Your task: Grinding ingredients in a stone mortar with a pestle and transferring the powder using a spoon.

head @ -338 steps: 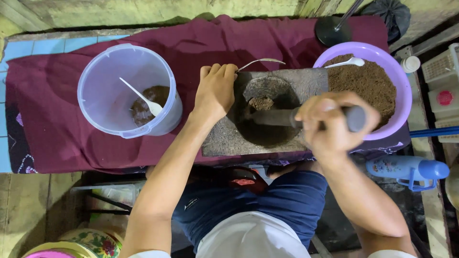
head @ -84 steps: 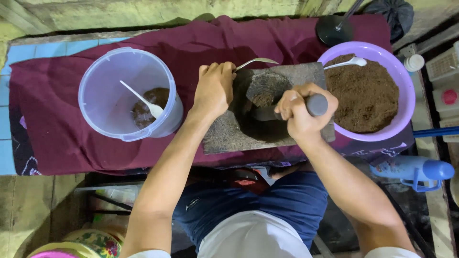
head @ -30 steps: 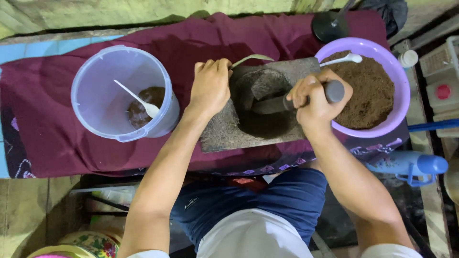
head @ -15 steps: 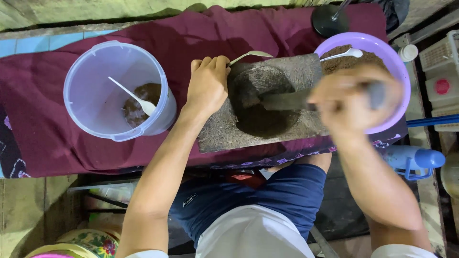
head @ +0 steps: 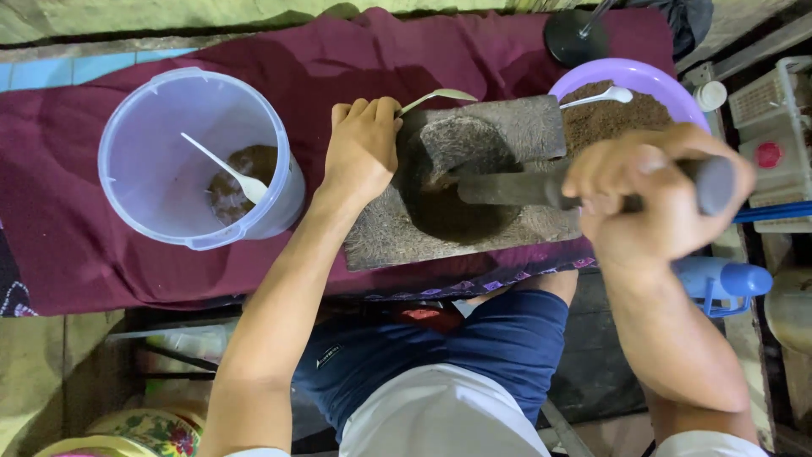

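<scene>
A grey stone mortar block with a dark hollow lies on a maroon cloth. My left hand rests flat on the block's left edge, next to a metal spoon. My right hand grips a long grey pestle, raised and tilted, with its lower end over the hollow. Behind my right hand stands a purple bowl of brown powder with a white spoon in it.
A clear plastic bucket at the left holds a little brown powder and a white spoon. A black round base stands at the back. A blue bottle and white boxes lie at the right.
My right hand has swung the pestle up and out to the right from the hollow. My left hand has stayed on the block's edge.
</scene>
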